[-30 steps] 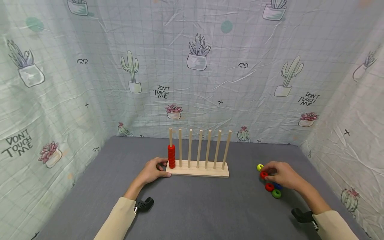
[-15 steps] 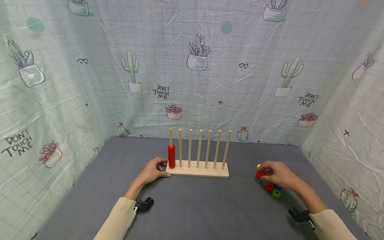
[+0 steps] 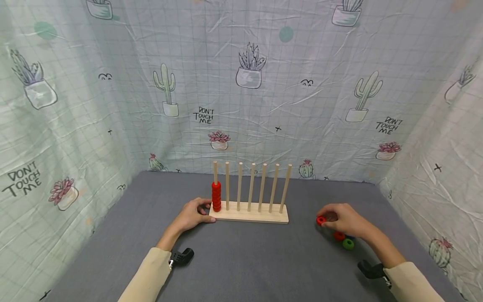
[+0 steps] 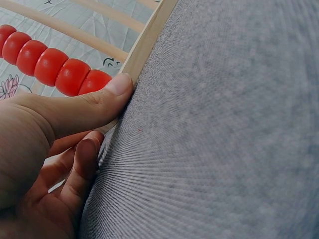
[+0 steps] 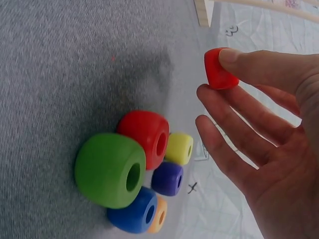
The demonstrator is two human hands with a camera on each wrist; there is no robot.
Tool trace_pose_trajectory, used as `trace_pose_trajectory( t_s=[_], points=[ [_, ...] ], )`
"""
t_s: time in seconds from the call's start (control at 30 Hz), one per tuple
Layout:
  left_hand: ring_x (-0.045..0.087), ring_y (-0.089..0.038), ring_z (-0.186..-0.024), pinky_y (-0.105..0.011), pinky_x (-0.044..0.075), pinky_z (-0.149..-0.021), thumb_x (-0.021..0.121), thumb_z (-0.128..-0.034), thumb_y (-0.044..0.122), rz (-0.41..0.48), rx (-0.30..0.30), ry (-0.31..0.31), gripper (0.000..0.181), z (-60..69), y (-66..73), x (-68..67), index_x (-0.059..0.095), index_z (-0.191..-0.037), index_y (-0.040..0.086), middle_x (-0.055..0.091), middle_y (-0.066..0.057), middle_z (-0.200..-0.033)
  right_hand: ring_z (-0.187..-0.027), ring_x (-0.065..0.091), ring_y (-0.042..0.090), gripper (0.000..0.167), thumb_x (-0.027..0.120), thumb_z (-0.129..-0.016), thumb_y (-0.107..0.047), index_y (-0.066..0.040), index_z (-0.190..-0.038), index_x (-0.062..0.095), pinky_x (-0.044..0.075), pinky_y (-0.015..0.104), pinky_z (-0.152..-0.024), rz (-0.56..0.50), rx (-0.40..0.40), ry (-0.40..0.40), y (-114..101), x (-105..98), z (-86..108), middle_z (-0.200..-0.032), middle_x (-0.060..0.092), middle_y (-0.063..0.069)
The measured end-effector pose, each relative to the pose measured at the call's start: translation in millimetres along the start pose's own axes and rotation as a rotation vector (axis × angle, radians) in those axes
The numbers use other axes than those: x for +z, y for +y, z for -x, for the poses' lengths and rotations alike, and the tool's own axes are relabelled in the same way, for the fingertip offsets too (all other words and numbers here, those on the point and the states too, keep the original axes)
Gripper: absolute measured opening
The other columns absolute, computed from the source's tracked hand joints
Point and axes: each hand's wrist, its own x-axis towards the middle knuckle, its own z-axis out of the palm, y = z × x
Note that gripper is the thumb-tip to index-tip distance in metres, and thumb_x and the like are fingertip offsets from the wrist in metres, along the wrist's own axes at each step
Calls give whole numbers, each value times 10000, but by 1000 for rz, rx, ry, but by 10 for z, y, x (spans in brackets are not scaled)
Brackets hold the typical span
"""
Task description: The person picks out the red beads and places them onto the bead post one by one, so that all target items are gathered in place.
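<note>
A wooden peg stand (image 3: 249, 215) has several upright pegs, and red beads (image 3: 216, 196) are stacked on its leftmost one. My left hand (image 3: 193, 214) grips the left end of the base; in the left wrist view the thumb lies on its front edge beside the lowest bead. To the right of the stand, my right hand (image 3: 346, 219) pinches a single red bead (image 5: 219, 69) between thumb and fingers, off the cloth. Below that hand in the right wrist view lie a green bead (image 5: 107, 172), another red bead (image 5: 142, 134) and a blue bead (image 5: 130, 213).
A yellow bead (image 5: 178, 148), a purple bead (image 5: 167, 179) and an orange bead (image 5: 158, 215) sit behind the nearer ones. Grey cloth (image 3: 264, 260) covers the table. A cactus-print curtain (image 3: 279, 105) stands along the back and both sides.
My right hand has carried the red bead left, away from the loose beads and toward the stand. The left hand stays at the stand's end.
</note>
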Motion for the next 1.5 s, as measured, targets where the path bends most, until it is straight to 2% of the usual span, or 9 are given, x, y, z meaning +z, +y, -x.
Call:
trace_pose_trajectory(
  t_s=[0.2, 0.83, 1.2, 1.5],
  points=[
    [574, -154, -853, -307, 457, -748, 939, -758, 234, 5, 2, -2, 719, -5, -4, 5, 648, -1379, 17, 679, -82, -1124, -877, 700, 58, 259, 788, -889, -93, -45, -1142, 757, 566, 252, -744, 1, -5, 12, -25, 54, -28, -1068, 763, 44],
    [583, -149, -851, -307, 469, -749, 939, -755, 218, 9, 1, -1, 713, -3, 3, 1, 650, -1373, 13, 681, -87, -1130, -893, 719, 57, 258, 783, -902, -109, -48, -1150, 745, 573, 238, -758, -43, -14, -28, -98, 132, -121, -1079, 763, 43],
    [590, -142, -864, -317, 471, -768, 940, -757, 249, -16, -5, 4, 722, -7, -8, 9, 648, -1380, 28, 688, -76, -1136, -910, 733, 95, 250, 788, -911, -127, -48, -1145, 745, 581, 252, -768, -66, -73, -23, -188, 162, -162, -1087, 763, 59],
    [587, -144, -861, -314, 469, -758, 943, -752, 240, -17, -12, 3, 726, 11, 16, 5, 649, -1381, 28, 683, -73, -1130, -903, 725, 96, 265, 790, -909, -135, -42, -1153, 743, 579, 254, -764, -59, -82, -29, -280, 182, -212, -1080, 761, 44]
  ],
)
